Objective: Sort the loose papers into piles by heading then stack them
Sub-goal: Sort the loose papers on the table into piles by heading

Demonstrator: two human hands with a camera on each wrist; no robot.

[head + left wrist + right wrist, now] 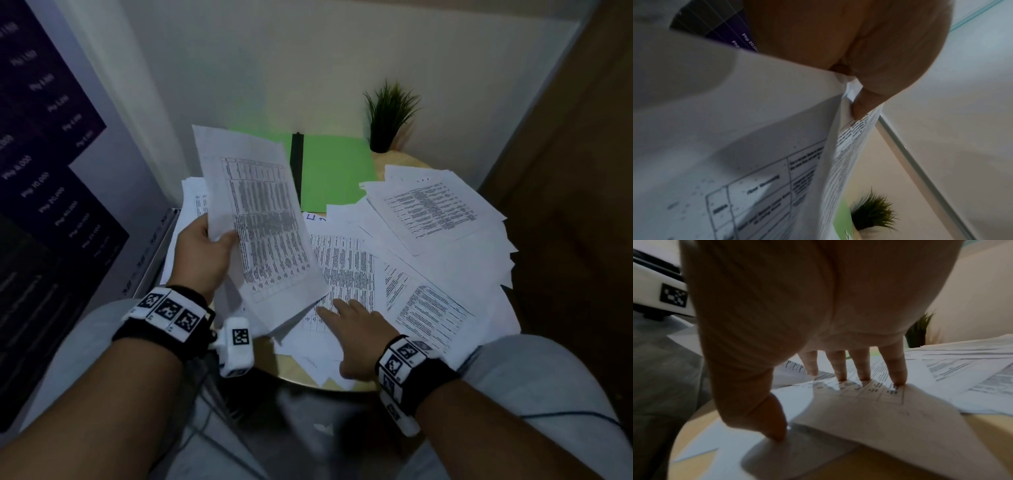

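My left hand (209,240) pinches a small sheaf of printed table sheets (260,222) by its left edge and holds it tilted above the table; in the left wrist view the thumb (861,107) presses on those sheets (756,146). Loose printed papers (349,270) lie scattered across the round wooden table (294,371). My right hand (346,318) lies flat with straight fingers on a sheet near the front edge. In the right wrist view its fingertips (898,379) and thumb (777,431) press on that sheet (869,418). A loose pile of papers (431,212) sits at the right.
A green folder (334,171) with a black spine lies open at the back of the table. A small potted plant (387,120) stands behind it. A dark printed board (41,178) leans at the left. A wooden panel (575,171) is at the right.
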